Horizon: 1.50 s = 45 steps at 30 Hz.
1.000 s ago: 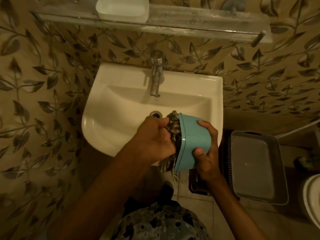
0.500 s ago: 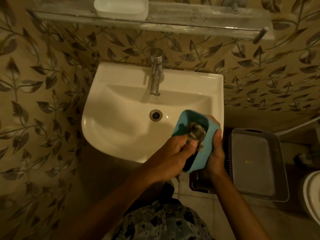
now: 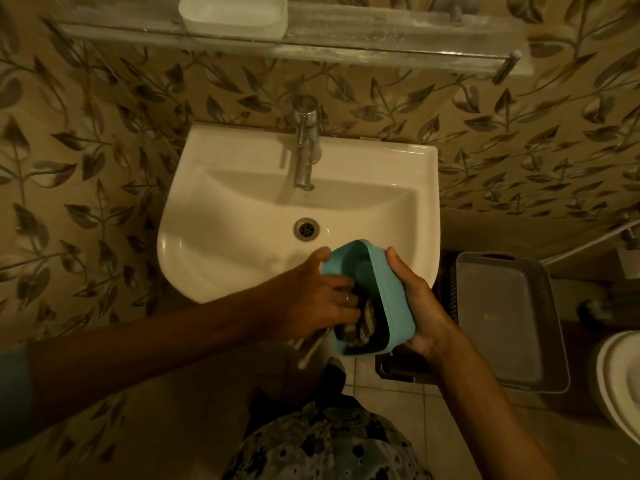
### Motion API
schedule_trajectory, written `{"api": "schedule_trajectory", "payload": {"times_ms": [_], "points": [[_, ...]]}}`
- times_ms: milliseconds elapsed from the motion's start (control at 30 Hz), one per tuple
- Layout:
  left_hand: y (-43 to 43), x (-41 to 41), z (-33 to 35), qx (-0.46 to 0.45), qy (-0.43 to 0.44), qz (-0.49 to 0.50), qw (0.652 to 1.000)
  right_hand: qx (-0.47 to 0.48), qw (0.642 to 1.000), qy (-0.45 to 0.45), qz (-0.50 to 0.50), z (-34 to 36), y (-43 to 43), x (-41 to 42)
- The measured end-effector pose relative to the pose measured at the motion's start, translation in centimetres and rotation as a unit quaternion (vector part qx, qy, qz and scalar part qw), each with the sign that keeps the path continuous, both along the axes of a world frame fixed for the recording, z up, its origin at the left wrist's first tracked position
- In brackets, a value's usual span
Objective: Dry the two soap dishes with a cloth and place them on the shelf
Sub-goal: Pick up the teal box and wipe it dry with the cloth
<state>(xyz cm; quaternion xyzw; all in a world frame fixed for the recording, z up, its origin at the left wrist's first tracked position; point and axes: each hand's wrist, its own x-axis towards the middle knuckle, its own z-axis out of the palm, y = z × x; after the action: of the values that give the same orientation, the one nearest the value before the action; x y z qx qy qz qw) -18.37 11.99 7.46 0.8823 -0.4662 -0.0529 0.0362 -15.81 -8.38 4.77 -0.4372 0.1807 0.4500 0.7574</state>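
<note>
A blue soap dish (image 3: 388, 289) is held over the front right rim of the sink, its open side turned up and to the left. My right hand (image 3: 419, 306) grips its outer wall from the right. My left hand (image 3: 315, 296) presses a dark patterned cloth (image 3: 367, 323) into the near end of the dish, thumb hooked over the far rim. A white soap dish (image 3: 232, 10) stands on the glass shelf (image 3: 381, 39) above the sink.
The white sink (image 3: 242, 237) with a chrome tap (image 3: 306, 147) is fixed to a leaf-patterned wall. A grey plastic basket (image 3: 509, 320) sits on a dark stand to the right. Part of a white toilet (image 3: 620, 379) shows at the right edge. The floor is tiled.
The dish has been turned from its side, so its hollow now faces up. My left hand has moved the cloth down to the near end of the dish.
</note>
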Motion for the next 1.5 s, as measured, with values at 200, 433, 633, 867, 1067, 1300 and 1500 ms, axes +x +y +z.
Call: {"api": "schedule_trajectory", "payload": {"times_ms": [200, 433, 633, 867, 1067, 1300, 1500], "points": [[-1.9, 1.2, 0.5, 0.018, -0.04, 0.134, 0.99, 0.014, 1.0, 0.001, -0.019, -0.3, -0.9, 0.8], [-6.5, -0.5, 0.9, -0.171, 0.33, 0.363, 0.854, -0.025, 0.997, -0.05, -0.052, -1.1, -1.0, 3.8], [-2.8, 2.2, 0.7, -0.438, 0.575, 0.429, 0.542, -0.04, 0.99, -0.093, -0.093, -1.3, -1.0, 5.1], [6.2, 6.6, 0.1, -0.655, 0.484, 0.5, 0.293, -0.057, 0.974, -0.115, -0.185, -2.1, -2.2, 6.1], [10.1, 14.4, 1.1, -0.677, 0.382, 0.567, 0.272, -0.049, 0.972, -0.133, -0.187, -2.9, -2.2, 5.2], [12.2, 22.7, 0.7, -0.683, 0.285, 0.577, 0.346, -0.025, 0.978, -0.109, -0.177, -2.8, -1.9, 4.0], [11.8, 23.3, -5.0, -0.326, 0.193, 0.604, 0.701, 0.009, 0.974, -0.097, -0.202, -2.8, -1.9, 3.2]]}}
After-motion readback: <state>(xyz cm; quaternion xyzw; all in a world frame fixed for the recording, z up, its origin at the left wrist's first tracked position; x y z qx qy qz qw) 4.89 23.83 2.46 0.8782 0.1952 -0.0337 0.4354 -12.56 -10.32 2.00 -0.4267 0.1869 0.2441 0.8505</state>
